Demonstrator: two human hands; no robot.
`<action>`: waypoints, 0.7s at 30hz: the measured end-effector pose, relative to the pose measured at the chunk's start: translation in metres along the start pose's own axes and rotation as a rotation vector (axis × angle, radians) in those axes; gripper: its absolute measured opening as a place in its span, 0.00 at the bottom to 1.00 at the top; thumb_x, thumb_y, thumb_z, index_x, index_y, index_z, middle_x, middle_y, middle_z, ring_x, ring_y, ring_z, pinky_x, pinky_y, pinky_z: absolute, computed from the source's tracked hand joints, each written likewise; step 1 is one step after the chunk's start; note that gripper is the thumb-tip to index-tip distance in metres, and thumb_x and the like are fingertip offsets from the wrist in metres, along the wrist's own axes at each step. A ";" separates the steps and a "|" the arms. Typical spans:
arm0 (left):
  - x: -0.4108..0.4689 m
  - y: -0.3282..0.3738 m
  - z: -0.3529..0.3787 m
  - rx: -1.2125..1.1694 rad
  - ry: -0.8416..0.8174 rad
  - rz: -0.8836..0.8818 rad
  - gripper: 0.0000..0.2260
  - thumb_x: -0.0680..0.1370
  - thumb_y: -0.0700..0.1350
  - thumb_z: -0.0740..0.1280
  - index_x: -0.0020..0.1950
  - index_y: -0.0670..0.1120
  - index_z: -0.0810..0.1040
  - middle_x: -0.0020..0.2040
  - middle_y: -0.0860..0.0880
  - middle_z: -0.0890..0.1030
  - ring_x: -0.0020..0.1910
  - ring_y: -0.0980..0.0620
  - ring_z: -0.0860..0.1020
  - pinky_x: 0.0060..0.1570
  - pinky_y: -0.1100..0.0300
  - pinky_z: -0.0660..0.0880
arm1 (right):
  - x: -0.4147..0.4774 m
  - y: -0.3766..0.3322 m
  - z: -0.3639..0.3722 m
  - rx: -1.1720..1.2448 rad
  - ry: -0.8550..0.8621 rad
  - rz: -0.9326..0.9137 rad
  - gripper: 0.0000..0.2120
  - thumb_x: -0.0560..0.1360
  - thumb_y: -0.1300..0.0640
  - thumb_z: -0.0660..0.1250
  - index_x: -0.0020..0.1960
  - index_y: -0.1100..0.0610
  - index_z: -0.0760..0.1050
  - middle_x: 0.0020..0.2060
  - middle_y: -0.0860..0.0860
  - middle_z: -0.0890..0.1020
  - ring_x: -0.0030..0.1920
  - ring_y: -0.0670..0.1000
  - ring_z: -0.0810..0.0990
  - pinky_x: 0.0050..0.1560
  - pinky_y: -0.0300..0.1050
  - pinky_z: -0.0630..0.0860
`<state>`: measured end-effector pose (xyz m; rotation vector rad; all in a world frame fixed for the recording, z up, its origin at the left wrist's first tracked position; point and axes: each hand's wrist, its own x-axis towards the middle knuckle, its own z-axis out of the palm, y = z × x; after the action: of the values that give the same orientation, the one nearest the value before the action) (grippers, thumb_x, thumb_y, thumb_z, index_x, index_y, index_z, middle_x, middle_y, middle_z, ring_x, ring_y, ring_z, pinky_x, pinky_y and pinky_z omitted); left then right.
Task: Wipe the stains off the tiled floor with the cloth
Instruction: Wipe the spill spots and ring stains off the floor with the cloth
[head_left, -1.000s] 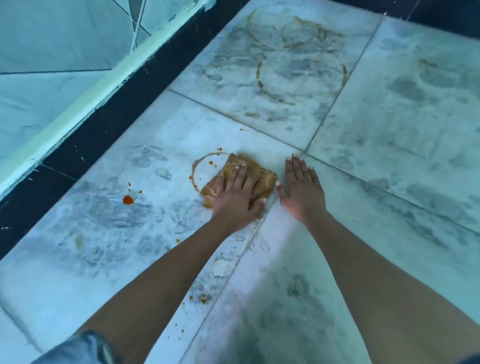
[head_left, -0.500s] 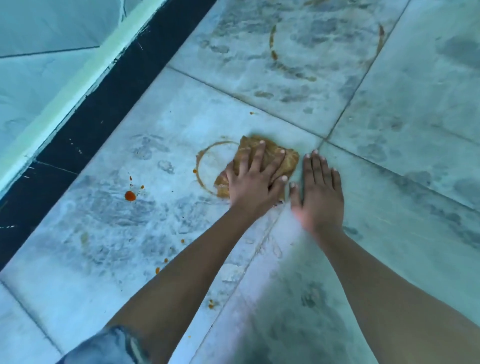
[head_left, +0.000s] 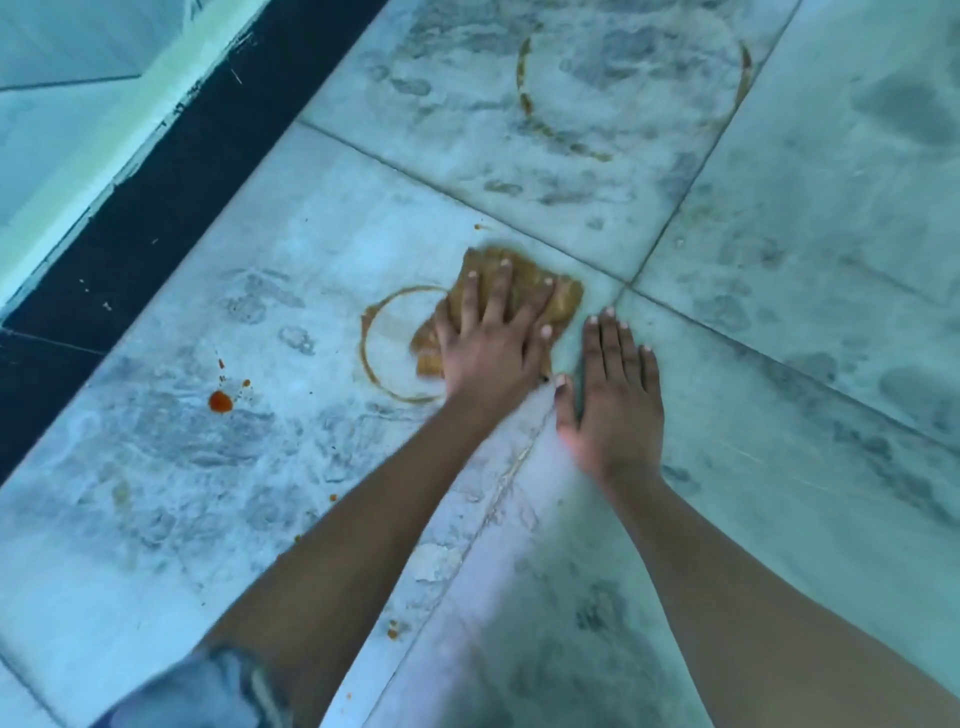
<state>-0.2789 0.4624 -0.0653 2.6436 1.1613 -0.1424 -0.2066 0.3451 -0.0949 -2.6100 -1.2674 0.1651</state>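
A brown, wet cloth (head_left: 563, 299) lies on the pale tiled floor (head_left: 311, 218), over the right side of a brown ring stain (head_left: 370, 353). My left hand (head_left: 491, 343) presses flat on the cloth with fingers spread and straight. My right hand (head_left: 615, 395) rests flat on the bare tile just right of the cloth, fingers straight. A red-orange blob (head_left: 220, 401) with small splashes sits to the left. A larger brown ring stain (head_left: 524, 98) marks the far tile.
A dark skirting strip (head_left: 171, 166) and a pale ledge (head_left: 104, 140) run along the left edge of the floor. Small orange specks (head_left: 393, 630) dot the near tile by the grout line. Grey smudges cover most tiles.
My left hand has pushed the cloth slightly away and to the right across the ring stain. My right hand stays flat beside it. The view has tilted closer to the floor.
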 end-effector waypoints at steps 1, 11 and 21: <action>0.026 -0.002 -0.005 0.022 0.001 0.022 0.22 0.81 0.59 0.48 0.75 0.63 0.52 0.79 0.51 0.48 0.77 0.44 0.45 0.71 0.39 0.45 | 0.000 0.001 0.000 -0.009 0.005 -0.004 0.31 0.76 0.47 0.49 0.75 0.62 0.59 0.74 0.59 0.61 0.73 0.57 0.61 0.73 0.52 0.51; -0.029 -0.021 -0.001 -0.027 0.017 -0.359 0.31 0.76 0.64 0.54 0.76 0.61 0.46 0.78 0.50 0.42 0.76 0.43 0.40 0.71 0.38 0.42 | 0.000 -0.001 -0.002 0.006 0.001 -0.001 0.31 0.76 0.47 0.49 0.74 0.63 0.60 0.73 0.59 0.62 0.73 0.56 0.62 0.73 0.52 0.51; 0.058 -0.087 -0.029 -0.054 -0.014 -0.373 0.27 0.79 0.63 0.50 0.76 0.61 0.47 0.78 0.51 0.43 0.77 0.43 0.43 0.72 0.38 0.45 | -0.001 0.001 -0.003 -0.014 -0.016 -0.017 0.32 0.76 0.46 0.45 0.75 0.62 0.56 0.75 0.58 0.59 0.74 0.56 0.58 0.74 0.52 0.49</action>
<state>-0.3041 0.5684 -0.0643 2.3495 1.6172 -0.1921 -0.2059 0.3439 -0.0924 -2.6138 -1.3005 0.1758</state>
